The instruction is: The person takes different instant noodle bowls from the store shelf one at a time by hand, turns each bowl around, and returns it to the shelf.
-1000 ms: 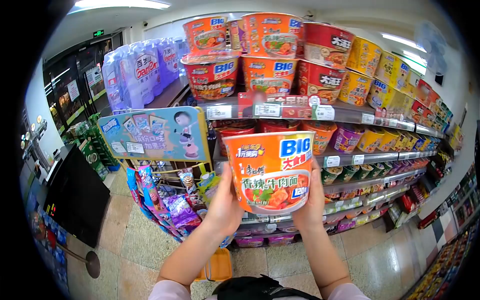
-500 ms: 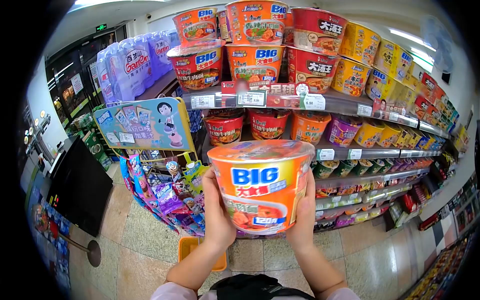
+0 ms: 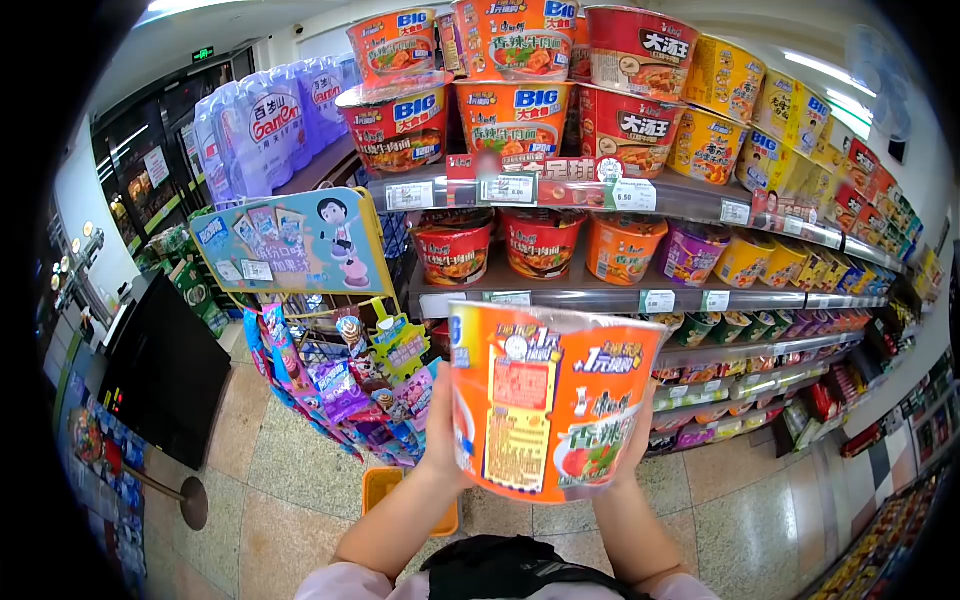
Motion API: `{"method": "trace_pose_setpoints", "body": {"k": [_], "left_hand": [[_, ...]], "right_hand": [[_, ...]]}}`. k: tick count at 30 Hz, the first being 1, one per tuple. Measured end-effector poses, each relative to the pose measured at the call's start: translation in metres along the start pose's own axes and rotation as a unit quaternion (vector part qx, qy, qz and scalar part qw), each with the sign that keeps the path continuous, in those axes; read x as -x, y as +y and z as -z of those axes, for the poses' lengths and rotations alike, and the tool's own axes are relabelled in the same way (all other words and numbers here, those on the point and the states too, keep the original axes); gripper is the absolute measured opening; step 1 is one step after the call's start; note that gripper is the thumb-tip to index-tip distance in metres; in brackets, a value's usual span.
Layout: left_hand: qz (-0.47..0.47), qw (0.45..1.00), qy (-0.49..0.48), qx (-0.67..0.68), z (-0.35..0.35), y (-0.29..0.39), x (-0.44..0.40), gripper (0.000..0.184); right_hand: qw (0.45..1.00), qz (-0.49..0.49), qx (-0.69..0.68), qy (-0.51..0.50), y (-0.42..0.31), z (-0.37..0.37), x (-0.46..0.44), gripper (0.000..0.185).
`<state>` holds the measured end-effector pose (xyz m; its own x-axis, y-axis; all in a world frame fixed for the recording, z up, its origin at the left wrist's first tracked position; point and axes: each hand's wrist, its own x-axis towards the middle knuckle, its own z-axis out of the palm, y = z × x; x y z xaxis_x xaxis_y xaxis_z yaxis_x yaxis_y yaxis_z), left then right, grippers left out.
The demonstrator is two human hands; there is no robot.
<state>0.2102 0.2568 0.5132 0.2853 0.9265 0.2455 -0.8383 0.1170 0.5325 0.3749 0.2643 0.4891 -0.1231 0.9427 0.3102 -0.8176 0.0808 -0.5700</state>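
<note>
Between both hands I hold up an orange instant noodle cup (image 3: 525, 410), slightly tilted, in front of the shelves. A yellow printed panel and a picture of food face me. My left hand (image 3: 441, 440) grips the cup's left side, and my right hand (image 3: 632, 435) is closed round its right side. The cup hides part of the fingers of both hands. Behind it, red noodle cups (image 3: 540, 245) and an orange noodle cup (image 3: 625, 250) stand on the middle shelf. Larger orange noodle cups (image 3: 512, 115) are stacked two high above them.
Left of the shelves stands a wire rack of snack bags (image 3: 340, 390) under a blue sign (image 3: 290, 240). Wrapped water bottles (image 3: 262, 130) are at the upper left. A yellow basket (image 3: 380, 487) sits on the tiled floor below my left arm. Price tags (image 3: 510, 190) line the shelf edges.
The noodle cup has been turned in my hands: the side with the large blue BIG lettering has moved left, and the printed panel now faces me. It also sits slightly lower and further right.
</note>
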Motion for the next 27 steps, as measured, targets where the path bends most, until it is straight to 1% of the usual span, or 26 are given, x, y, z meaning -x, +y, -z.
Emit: {"method": "trace_pose_setpoints", "body": {"k": [1, 2, 3, 5, 6, 7, 9, 10, 13, 15, 17, 18, 21, 22, 25, 27], "left_hand": [[-0.013, 0.991, 0.104, -0.083, -0.006, -0.002, 0.000, 0.056], [-0.079, 0.980, 0.150, -0.108, -0.001, -0.006, -0.007, 0.047], [-0.076, 0.979, 0.152, -0.109, -0.001, -0.005, -0.006, 0.047], [-0.124, 0.953, 0.166, -0.219, -0.001, -0.002, -0.002, 0.041], [-0.115, 0.964, 0.137, -0.198, 0.004, -0.001, -0.001, 0.043], [-0.114, 0.964, 0.139, -0.198, 0.003, -0.003, 0.002, 0.043], [-0.080, 0.972, 0.140, -0.169, -0.005, -0.006, 0.011, 0.044], [-0.048, 0.976, 0.154, -0.149, 0.000, -0.005, 0.013, 0.045], [-0.048, 0.973, 0.173, -0.144, 0.000, -0.004, 0.014, 0.045], [-0.053, 0.974, 0.177, -0.129, 0.000, -0.005, 0.014, 0.047], [-0.043, 0.978, 0.178, -0.102, 0.000, -0.002, 0.014, 0.051], [-0.038, 0.979, 0.178, -0.095, 0.001, -0.001, 0.014, 0.054], [-0.029, 0.981, 0.186, -0.055, -0.004, -0.002, 0.013, 0.056], [-0.027, 0.981, 0.188, -0.049, -0.004, -0.003, 0.013, 0.056], [-0.009, 0.983, 0.178, -0.054, -0.008, -0.002, 0.015, 0.058], [-0.007, 0.981, 0.184, -0.061, -0.009, -0.002, 0.015, 0.057]], "right_hand": [[0.992, 0.006, -0.041, -0.116, -0.001, 0.001, 0.000, 0.059], [0.997, 0.004, -0.007, -0.072, -0.002, -0.001, 0.002, 0.059], [0.998, 0.004, -0.009, -0.069, -0.001, -0.005, 0.002, 0.059], [0.997, 0.016, 0.060, 0.042, 0.003, -0.013, -0.003, 0.059], [0.995, 0.041, 0.085, 0.039, 0.004, -0.016, -0.005, 0.061], [0.995, 0.039, 0.085, 0.041, 0.006, -0.021, -0.008, 0.061], [0.960, 0.122, 0.247, 0.057, 0.009, -0.029, -0.010, 0.056], [0.965, 0.093, 0.242, 0.044, 0.006, -0.028, -0.008, 0.058], [0.967, 0.077, 0.240, 0.047, 0.008, -0.030, -0.006, 0.057], [0.970, 0.073, 0.231, 0.036, 0.010, -0.029, -0.006, 0.056], [0.982, 0.073, 0.173, 0.030, 0.011, -0.029, -0.007, 0.056], [0.980, 0.080, 0.180, 0.005, 0.011, -0.025, -0.009, 0.054], [0.978, 0.086, 0.188, -0.011, 0.012, -0.025, -0.008, 0.053], [0.980, 0.090, 0.175, -0.033, 0.012, -0.024, -0.008, 0.053], [0.986, 0.081, 0.142, -0.014, 0.013, -0.031, -0.003, 0.054], [0.984, 0.085, 0.154, -0.018, 0.011, -0.033, -0.001, 0.055]]}}
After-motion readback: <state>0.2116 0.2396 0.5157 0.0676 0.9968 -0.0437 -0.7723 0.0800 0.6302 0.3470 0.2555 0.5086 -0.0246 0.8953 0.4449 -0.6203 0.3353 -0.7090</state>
